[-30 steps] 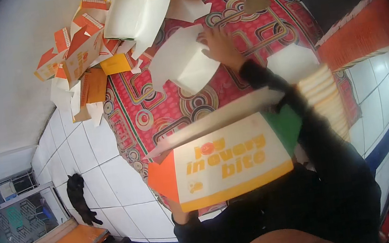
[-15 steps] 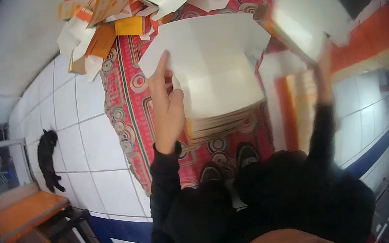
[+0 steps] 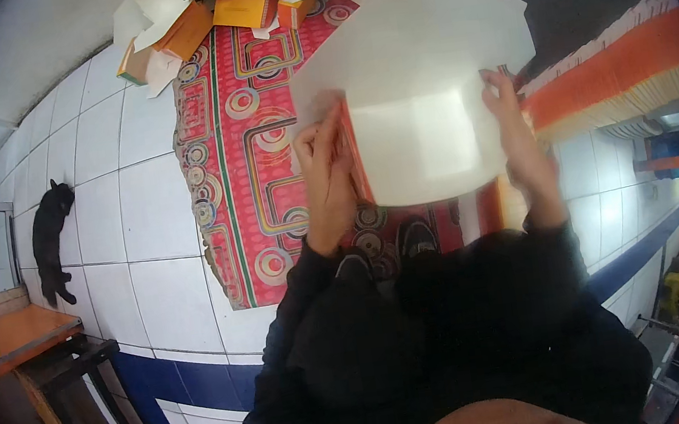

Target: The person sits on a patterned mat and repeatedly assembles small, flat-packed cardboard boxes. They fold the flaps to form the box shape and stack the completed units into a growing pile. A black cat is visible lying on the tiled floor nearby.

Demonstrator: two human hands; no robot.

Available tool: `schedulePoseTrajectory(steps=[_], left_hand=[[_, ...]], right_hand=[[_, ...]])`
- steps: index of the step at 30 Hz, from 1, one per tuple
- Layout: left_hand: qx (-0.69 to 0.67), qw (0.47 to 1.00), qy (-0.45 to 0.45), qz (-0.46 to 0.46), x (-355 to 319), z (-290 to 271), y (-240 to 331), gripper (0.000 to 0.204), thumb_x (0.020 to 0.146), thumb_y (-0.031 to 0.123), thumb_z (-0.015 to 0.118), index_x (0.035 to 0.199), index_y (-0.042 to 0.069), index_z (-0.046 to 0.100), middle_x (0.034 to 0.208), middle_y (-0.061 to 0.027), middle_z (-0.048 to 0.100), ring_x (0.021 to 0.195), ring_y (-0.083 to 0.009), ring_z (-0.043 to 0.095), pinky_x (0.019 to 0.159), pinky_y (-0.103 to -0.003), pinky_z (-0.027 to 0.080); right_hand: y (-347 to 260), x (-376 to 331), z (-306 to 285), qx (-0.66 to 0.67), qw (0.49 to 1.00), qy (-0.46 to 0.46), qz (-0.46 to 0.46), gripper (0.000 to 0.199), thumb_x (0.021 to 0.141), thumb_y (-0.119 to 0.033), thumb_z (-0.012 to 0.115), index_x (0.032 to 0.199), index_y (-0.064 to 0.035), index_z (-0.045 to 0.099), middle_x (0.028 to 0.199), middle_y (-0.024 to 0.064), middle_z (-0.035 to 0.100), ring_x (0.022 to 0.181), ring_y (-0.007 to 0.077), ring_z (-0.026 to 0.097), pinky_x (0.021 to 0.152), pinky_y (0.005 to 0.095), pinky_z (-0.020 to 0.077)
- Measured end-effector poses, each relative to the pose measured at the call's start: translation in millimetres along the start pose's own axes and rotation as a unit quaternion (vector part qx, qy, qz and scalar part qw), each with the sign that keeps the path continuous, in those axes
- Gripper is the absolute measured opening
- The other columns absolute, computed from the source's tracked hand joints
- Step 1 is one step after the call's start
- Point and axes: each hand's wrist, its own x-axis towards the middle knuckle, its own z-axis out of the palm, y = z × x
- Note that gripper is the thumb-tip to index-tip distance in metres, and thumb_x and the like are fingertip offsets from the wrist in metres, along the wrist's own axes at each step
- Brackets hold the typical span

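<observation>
A white-inside cardboard box blank (image 3: pixel 436 131), with wide flaps at its far end, lies between my two hands in front of my knees. My left hand (image 3: pixel 328 177) is closed at its left side, beside an upturned orange-red edge. Against its right edge my right hand (image 3: pixel 521 141) has fingers bent and closed on the cardboard. What lies under the blank is mostly hidden, so I cannot tell whether a stack supports it.
Loose orange, yellow and white cartons (image 3: pixel 244 10) are heaped at the far left of the red patterned mat (image 3: pixel 251 155). A long row of stacked orange-and-white cardboard (image 3: pixel 613 73) stands at right. A black cat (image 3: pixel 55 236) lies on white tiles, near an orange bench (image 3: pixel 21 335).
My right hand has swung in from the far right, where it held a blurred blank, to the cardboard's right edge. My left hand has shifted to its left side. The view has shifted.
</observation>
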Motion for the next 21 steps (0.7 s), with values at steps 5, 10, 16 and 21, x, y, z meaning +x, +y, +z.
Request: schedulePoseTrajectory(steps=[5, 10, 16, 21], left_hand=[[-0.051, 0.998, 0.018, 0.016, -5, 4, -8, 0.049, 0.095, 0.008, 0.045, 0.144, 0.002, 0.051, 0.120, -0.0129, 0.046, 0.115, -0.0252, 0.045, 0.104, -0.034, 0.034], [-0.083, 0.996, 0.016, -0.010, -5, -2, 2, 0.045, 0.097, 0.009, 0.046, 0.141, 0.000, 0.054, 0.117, -0.0128, 0.047, 0.116, -0.0254, 0.046, 0.105, -0.033, 0.034], [-0.065, 0.996, 0.050, 0.017, -8, -5, 14, 0.044, 0.095, 0.016, 0.056, 0.134, -0.003, 0.058, 0.120, -0.0167, 0.054, 0.117, -0.0275, 0.051, 0.104, -0.036, 0.038], [0.002, 0.996, 0.066, 0.054, -2, -3, 15, 0.041, 0.089, 0.014, 0.066, 0.125, -0.005, 0.060, 0.124, -0.0175, 0.054, 0.119, -0.0312, 0.055, 0.104, -0.040, 0.042]], right_hand=[[-15, -5, 0, 0.019, 1.000, 0.014, 0.013, 0.050, 0.106, -0.037, 0.040, 0.144, -0.0039, 0.039, 0.142, 0.0160, 0.045, 0.133, 0.0260, 0.042, 0.112, 0.0372, 0.0307], [0, 0, 3, -0.062, 0.997, 0.017, -0.033, 0.060, 0.105, -0.049, 0.043, 0.145, -0.0038, 0.039, 0.151, 0.0179, 0.038, 0.143, 0.0309, 0.031, 0.119, 0.0409, 0.0219], [5, -5, 4, -0.083, 0.996, -0.009, 0.034, 0.042, 0.104, -0.026, 0.043, 0.141, -0.0058, 0.042, 0.136, 0.0157, 0.051, 0.125, 0.0240, 0.049, 0.104, 0.0349, 0.0384], [-1, -12, 4, 0.063, 0.984, -0.036, 0.161, 0.040, 0.103, -0.024, 0.043, 0.140, -0.0065, 0.046, 0.127, 0.0112, 0.057, 0.113, 0.0197, 0.055, 0.093, 0.0331, 0.0462]])
